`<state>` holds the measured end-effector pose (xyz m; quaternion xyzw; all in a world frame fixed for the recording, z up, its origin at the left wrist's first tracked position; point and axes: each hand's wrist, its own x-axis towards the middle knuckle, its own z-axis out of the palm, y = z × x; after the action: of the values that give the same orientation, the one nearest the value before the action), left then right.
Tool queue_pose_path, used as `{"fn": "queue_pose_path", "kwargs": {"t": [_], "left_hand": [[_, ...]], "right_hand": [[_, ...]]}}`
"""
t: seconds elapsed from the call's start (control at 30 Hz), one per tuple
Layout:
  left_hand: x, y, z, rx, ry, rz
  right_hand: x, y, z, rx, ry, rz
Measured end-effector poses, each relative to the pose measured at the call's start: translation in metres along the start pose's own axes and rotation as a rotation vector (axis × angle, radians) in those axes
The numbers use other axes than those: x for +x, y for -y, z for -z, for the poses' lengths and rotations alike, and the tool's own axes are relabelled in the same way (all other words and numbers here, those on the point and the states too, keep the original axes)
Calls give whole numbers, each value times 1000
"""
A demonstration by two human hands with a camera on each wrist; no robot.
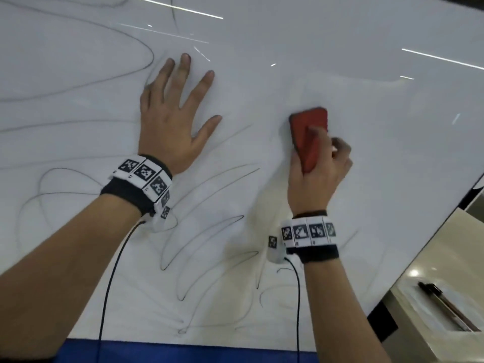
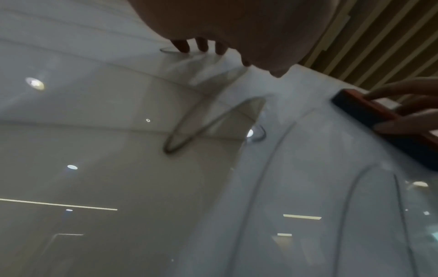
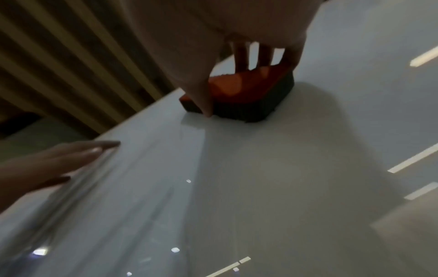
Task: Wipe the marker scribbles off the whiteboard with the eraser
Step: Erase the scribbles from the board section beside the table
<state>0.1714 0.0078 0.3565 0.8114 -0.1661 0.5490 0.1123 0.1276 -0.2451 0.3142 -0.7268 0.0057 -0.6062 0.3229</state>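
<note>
A white whiteboard (image 1: 366,74) lies flat and fills most of the head view. Thin black marker scribbles (image 1: 204,244) loop over its left and lower parts. The board around the eraser looks wiped. My right hand (image 1: 318,163) grips a red eraser (image 1: 309,132) with a dark felt base (image 3: 258,106), thumb on one side, fingers on the other, pressed to the board at centre right. My left hand (image 1: 172,111) lies flat on the board with fingers spread, left of the eraser (image 2: 369,112). The left wrist view shows scribble loops (image 2: 201,127) under that hand.
The board's right edge (image 1: 429,231) runs diagonally, with a beige counter beyond it. A dark marker pen (image 1: 445,305) lies there on a white tray. A blue strip (image 1: 183,352) borders the near edge. Cables trail from both wrist bands across the board.
</note>
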Motion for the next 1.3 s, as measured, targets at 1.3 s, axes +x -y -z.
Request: {"fn": "queue_pose_path", "kwargs": {"t": [1.3], "left_hand": [[6, 51, 18, -134, 95, -226]], "right_hand": [[-66, 45, -59, -120, 580, 772]]}}
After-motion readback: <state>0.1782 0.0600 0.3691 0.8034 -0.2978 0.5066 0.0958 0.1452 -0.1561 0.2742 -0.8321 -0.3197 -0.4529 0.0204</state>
